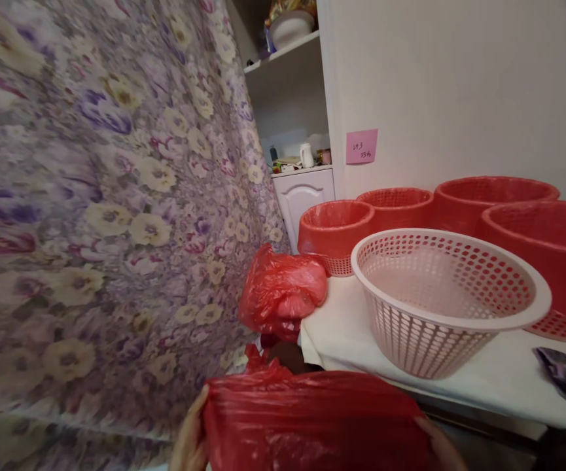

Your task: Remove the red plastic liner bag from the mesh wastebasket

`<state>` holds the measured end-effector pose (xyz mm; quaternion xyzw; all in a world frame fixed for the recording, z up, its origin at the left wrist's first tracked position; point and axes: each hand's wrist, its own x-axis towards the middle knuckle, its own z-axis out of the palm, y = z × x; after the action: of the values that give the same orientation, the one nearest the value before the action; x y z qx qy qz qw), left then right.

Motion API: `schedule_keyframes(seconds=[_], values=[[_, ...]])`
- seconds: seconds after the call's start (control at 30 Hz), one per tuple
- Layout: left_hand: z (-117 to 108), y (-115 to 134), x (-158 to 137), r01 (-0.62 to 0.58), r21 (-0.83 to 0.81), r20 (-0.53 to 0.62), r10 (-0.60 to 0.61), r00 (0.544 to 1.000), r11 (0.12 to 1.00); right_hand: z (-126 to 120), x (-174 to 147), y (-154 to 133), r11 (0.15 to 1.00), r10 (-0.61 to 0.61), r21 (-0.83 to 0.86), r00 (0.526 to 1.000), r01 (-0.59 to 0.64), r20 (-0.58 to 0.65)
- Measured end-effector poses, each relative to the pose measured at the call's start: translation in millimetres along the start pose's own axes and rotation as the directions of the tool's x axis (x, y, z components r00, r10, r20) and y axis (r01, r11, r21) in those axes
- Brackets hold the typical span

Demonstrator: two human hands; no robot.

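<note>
Two hands grasp a red plastic bag (312, 418) at the near edge, the left hand (189, 432) clenched on its left side, the right hand (442, 445) on its right. Holding both ends level should keep the plastic taut. Beyond lie a second red bag (283, 291), a white basket (447, 297) and red baskets (334, 232) on the table (341, 327); the white basket crowds the nearest space.

Illegible handwriting on pink note (362, 146)

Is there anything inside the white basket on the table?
No, the white basket shows only its bare perforated bottom and walls, with nothing lying in it.
</note>
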<state>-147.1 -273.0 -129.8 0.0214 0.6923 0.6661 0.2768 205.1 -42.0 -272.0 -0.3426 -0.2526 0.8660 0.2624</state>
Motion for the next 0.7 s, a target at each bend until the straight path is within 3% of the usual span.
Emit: schedule_keyframes(seconds=[0.1,0.17,0.23,0.3,0.37,0.4,0.43,0.5,0.57,0.7], values=[[-21,0,-1,-0.119,0.096,-0.138,0.132,0.982,0.988,-2,0,0,0.997,0.025,0.08,1.0,-0.024,-0.012],[-28,9,-3,-0.237,0.239,-0.246,0.294,0.924,0.942,-2,2,-1,0.994,-0.035,0.1,0.999,0.036,-0.021],[-24,26,-12,-0.345,0.415,-0.242,0.468,0.85,0.842,-2,3,-2,0.989,-0.112,0.094,0.994,0.111,0.007],[-6,43,-26,-0.466,0.548,-0.059,0.588,0.807,0.694,-3,3,-2,0.986,-0.158,0.064,0.984,0.153,0.081],[24,51,-39,-0.608,0.608,0.247,0.605,0.757,0.511,-5,2,-2,0.985,-0.171,0.02,0.975,0.17,0.144],[40,49,-43,-0.683,0.67,0.505,0.496,0.707,0.291,-5,1,-2,0.985,-0.17,-0.008,0.974,0.173,0.151],[55,45,-44,-0.707,0.667,0.595,0.402,0.696,0.236,-6,0,-2,0.984,-0.168,-0.036,0.975,0.175,0.145],[77,31,-40,-0.699,0.685,0.64,0.288,0.712,0.206,-6,-2,-3,0.981,-0.169,-0.071,0.979,0.178,0.115],[83,17,-30,-0.66,0.71,0.615,0.238,0.751,0.247,-6,-3,-3,0.984,-0.156,-0.064,0.982,0.163,0.106],[62,13,-15,-0.563,0.666,0.571,0.151,0.807,0.49,-12,2,-2,0.995,-0.098,0.007,0.992,0.097,0.079]])
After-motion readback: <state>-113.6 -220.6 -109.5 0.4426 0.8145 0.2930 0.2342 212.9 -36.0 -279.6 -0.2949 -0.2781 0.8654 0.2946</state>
